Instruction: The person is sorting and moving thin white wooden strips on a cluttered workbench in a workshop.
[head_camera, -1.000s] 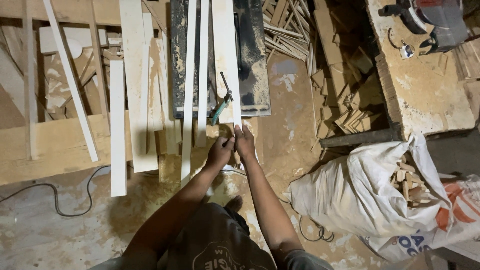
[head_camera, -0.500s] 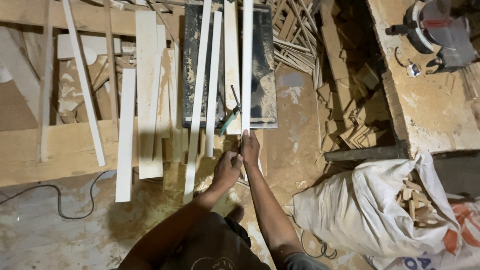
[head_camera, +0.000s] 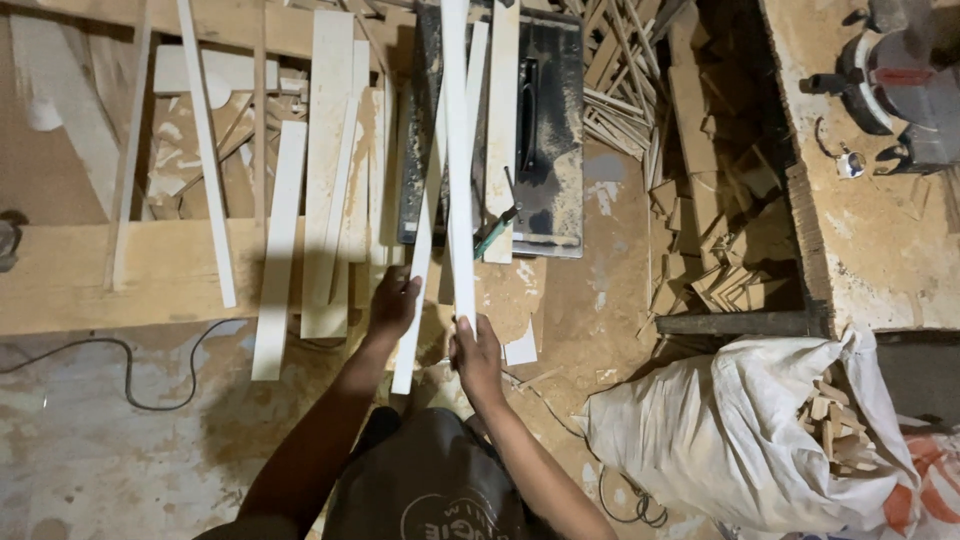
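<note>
My right hand (head_camera: 475, 355) grips the near end of a long pale wooden slat (head_camera: 457, 150) that runs away from me over the dusty table saw (head_camera: 555, 130). Just to its left, my left hand (head_camera: 395, 300) is on a second, slanting slat (head_camera: 425, 230), its fingers curled at the slat's left edge. A wider pale board (head_camera: 502, 120) lies on the saw top to the right of the held slat. A clamp with a green handle (head_camera: 495, 228) sits at the saw's near edge.
More slats and boards (head_camera: 325, 170) lean over a wooden bench (head_camera: 90, 270) at left. Offcuts (head_camera: 720, 240) pile right of the saw. A white sack of wood scraps (head_camera: 760, 430) lies at lower right, a cable (head_camera: 130, 375) on the floor, a power tool (head_camera: 900, 70) top right.
My hands have moved apart: the left one has gone left to the slanting slat while the right keeps the long slat, now drawn nearer to me. The view has shifted slightly.
</note>
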